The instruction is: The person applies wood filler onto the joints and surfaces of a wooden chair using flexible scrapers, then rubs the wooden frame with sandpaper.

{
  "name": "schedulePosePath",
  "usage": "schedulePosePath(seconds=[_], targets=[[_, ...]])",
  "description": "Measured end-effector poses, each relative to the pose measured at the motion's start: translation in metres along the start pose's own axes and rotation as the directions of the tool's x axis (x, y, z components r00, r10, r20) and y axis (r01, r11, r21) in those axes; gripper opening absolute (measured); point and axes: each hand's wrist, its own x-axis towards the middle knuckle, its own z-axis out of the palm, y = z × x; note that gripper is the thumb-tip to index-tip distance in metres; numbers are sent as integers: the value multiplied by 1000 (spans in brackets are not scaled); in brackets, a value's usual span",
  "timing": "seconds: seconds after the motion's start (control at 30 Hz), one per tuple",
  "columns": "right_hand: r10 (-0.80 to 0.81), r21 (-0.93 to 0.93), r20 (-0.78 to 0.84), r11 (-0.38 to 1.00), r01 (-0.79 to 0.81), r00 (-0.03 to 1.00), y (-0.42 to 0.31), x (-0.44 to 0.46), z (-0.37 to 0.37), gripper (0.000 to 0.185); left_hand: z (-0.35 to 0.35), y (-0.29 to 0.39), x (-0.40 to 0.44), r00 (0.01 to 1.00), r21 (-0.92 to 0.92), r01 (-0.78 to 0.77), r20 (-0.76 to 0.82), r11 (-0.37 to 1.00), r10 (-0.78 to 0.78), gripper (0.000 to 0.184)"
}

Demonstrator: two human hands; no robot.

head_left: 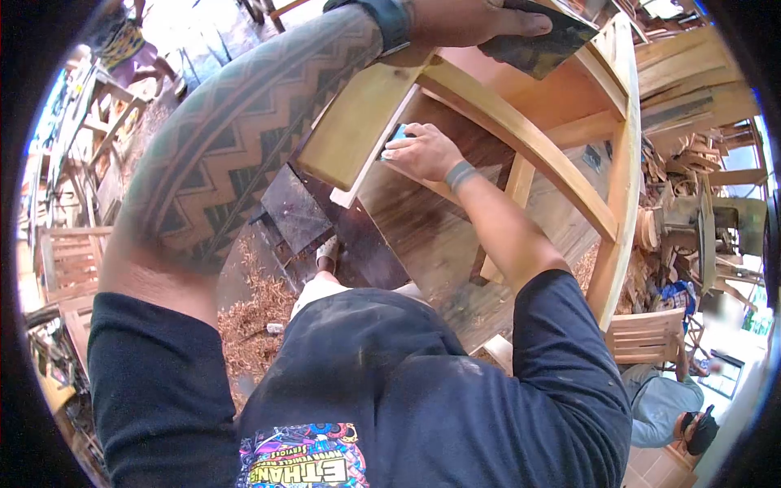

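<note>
A tattooed arm with a dark watch leads up to my left hand (pixel 476 22) at the top. Its fingers close over a dark flat piece (pixel 543 45) beside the curved wooden frame. Near the centre, my right hand (pixel 423 152) is wrapped round a small blue block (pixel 399 134). That block touches the pale edge of a light wooden panel (pixel 350 126). A curved wooden rail (pixel 521 126) runs to the right of both hands and joins a long upright (pixel 625 163).
Wood shavings (pixel 256 305) cover the floor at the lower left. A dark board (pixel 297 207) lies below the panel. Scrap wood (pixel 704 163) is piled at the right. One person (pixel 663 407) sits at the lower right, another person (pixel 122 49) is at the upper left.
</note>
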Motion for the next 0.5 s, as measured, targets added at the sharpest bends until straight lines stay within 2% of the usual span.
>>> schedulePosePath(seconds=[0.1,0.23,0.3,0.4,0.43,0.5], targets=[[11,23,63,1000,-12,998,2,2,4,27,3,-20,11,993,-98,-119,-30,988,116,51],[123,3,222,992,-127,967,-7,3,-6,30,-3,-6,6,999,136,-25,-27,990,29,50],[160,-13,187,987,-161,969,-7,-16,1,31,-2,15,-9,997,266,41,-80,963,-20,50],[209,16,150,977,-214,966,-9,-49,10,35,-1,-8,6,999,115,-14,-34,993,18,51],[226,43,130,971,-233,965,-14,-60,7,37,-7,13,-13,1000,205,-22,12,978,19,52],[307,80,135,944,-319,942,-21,-75,0,40,-2,10,-6,999,228,-27,-10,973,30,52]])
